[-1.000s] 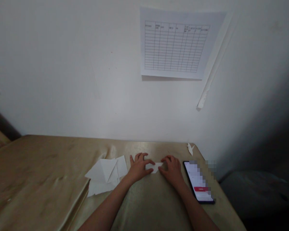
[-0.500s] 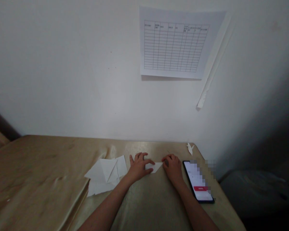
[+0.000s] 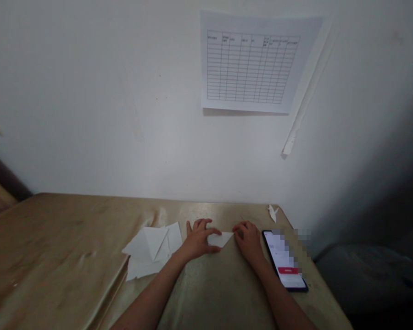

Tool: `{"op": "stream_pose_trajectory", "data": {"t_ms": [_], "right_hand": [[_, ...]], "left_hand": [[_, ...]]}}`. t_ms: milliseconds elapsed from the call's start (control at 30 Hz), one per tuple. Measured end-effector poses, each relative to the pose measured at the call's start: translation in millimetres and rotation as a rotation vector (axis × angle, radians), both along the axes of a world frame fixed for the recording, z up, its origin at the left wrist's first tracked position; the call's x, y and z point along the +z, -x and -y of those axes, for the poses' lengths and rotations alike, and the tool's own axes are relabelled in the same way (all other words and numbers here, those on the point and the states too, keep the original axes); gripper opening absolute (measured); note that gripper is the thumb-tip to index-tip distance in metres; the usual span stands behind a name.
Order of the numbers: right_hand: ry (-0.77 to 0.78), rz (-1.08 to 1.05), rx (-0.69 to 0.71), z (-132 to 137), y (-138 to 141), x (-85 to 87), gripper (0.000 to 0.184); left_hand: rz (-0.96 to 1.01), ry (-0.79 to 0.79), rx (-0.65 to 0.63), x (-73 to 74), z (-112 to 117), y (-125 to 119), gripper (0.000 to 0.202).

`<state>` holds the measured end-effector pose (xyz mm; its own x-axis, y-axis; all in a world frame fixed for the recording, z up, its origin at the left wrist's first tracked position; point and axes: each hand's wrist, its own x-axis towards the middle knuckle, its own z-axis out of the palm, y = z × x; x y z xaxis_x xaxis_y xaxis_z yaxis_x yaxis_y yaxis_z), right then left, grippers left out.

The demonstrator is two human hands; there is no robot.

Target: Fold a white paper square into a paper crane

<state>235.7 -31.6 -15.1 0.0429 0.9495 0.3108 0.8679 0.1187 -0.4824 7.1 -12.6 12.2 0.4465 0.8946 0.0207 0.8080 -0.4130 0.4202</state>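
Note:
A small folded piece of white paper point(image 3: 225, 238) lies on the table between my two hands, its right end tapering to a point. My left hand point(image 3: 198, 239) rests over its left end with the fingers spread. The index finger lies on the paper's upper part and the thumb along its lower edge; the palm side hides the left end. At the pointed right corner, my right hand point(image 3: 248, 239) has its fingers bent and pinched together on the tip. Left of my left hand lie several white paper sheets point(image 3: 144, 250), overlapping, some with creases.
To the right lies a phone point(image 3: 284, 261) with its screen lit, partly pixelated. A small folded paper bird point(image 3: 272, 213) sits near the far right corner of the table point(image 3: 213, 293). On the wall hangs a printed grid sheet point(image 3: 248, 66). A dark bulky object point(image 3: 368, 275) stands beyond the right edge.
My left thumb has slid slightly to the right along the paper's lower edge. Both hands otherwise stay about where they were; the whole view has shifted very slightly.

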Motion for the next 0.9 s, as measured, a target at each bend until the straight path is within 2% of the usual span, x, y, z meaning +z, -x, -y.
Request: {"op": "stream_pose_trajectory", "data": {"t_ms": [200,367,500,700,900], "right_hand": [[0.008,0.001,0.136,5.2,1.4,5.2,0.029],[0.023,-0.032,0.242,12.2,5.4,12.0,0.027],[0.053,-0.045,0.252,12.3,5.2,12.9,0.027],[0.006,-0.079,0.244,5.8,2.0,4.1,0.018],[-0.045,-0.1,0.227,-1.3,-1.6,-2.0,0.015]], "left_hand": [[0.014,-0.035,-0.005,-2.5,-1.6,0.8,0.053],[0.035,-0.044,-0.02,-1.0,-1.4,2.0,0.049],[0.05,-0.041,-0.022,2.1,-1.0,2.8,0.044],[0.074,-0.047,-0.015,1.9,-1.4,2.8,0.038],[0.146,-0.117,0.037,-1.3,-7.8,2.8,0.032]]}}
